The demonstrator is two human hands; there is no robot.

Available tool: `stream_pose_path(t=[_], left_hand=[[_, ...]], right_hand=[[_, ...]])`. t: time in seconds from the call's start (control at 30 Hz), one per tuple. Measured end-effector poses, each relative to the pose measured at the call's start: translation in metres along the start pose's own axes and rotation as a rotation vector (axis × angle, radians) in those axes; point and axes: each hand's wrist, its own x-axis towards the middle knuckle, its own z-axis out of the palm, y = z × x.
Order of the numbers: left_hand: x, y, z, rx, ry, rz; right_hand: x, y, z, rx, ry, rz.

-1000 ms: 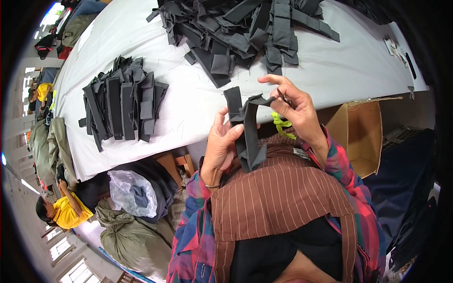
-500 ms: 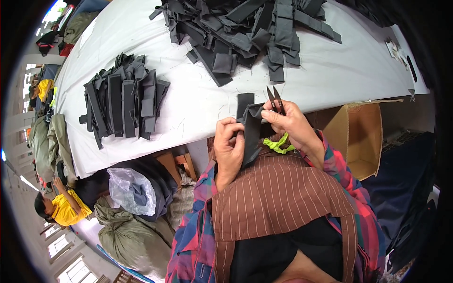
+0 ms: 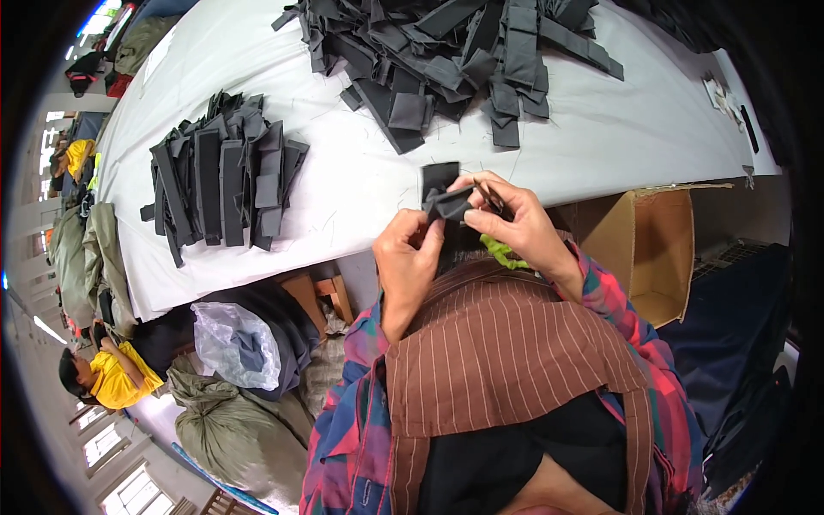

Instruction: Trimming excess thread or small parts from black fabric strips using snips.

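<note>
A dark grey fabric strip [image 3: 451,204] is pinched between my two hands at the table's near edge, its upper end bunched between my fingertips. My left hand [image 3: 405,259] is closed on its left side, thumb against the cloth. With thumb and forefinger, my right hand [image 3: 518,230] grips the strip's right side. Dark thread snips [image 3: 493,201] also sit in that hand, partly hidden by the fingers. Bright green cloth [image 3: 503,251] hangs just below it. Another piece of dark fabric [image 3: 439,174] lies on the table right behind the strip.
A neat pile of dark strips [image 3: 219,180] lies left on the white-covered table [image 3: 343,184]. A larger loose heap [image 3: 429,64] is at the back. Below the table are an open cardboard box [image 3: 661,253], a clear plastic bag [image 3: 236,343] and a green sack [image 3: 227,421]. A person in yellow [image 3: 124,376] is far left.
My right hand has moved left and folded the strip's upper end over toward my left hand. The snips, upright before, are now tilted among the fingers. My left hand has shifted slightly left.
</note>
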Motion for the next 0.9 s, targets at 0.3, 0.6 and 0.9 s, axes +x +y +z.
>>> stream_pose_path(t=[0.3, 0.6, 0.9], left_hand=[[0.015, -0.021, 0.016, 0.007, -0.039, 0.327], [0.024, -0.024, 0.021, -0.073, -0.042, 0.132], [0.021, -0.010, 0.014, -0.561, -0.133, -0.232]], right_hand=[[0.010, -0.005, -0.002, 0.010, 0.095, -0.033], [0.020, -0.005, -0.009, -0.080, 0.068, 0.092], [0.024, 0.001, -0.002, -0.004, 0.132, 0.041]])
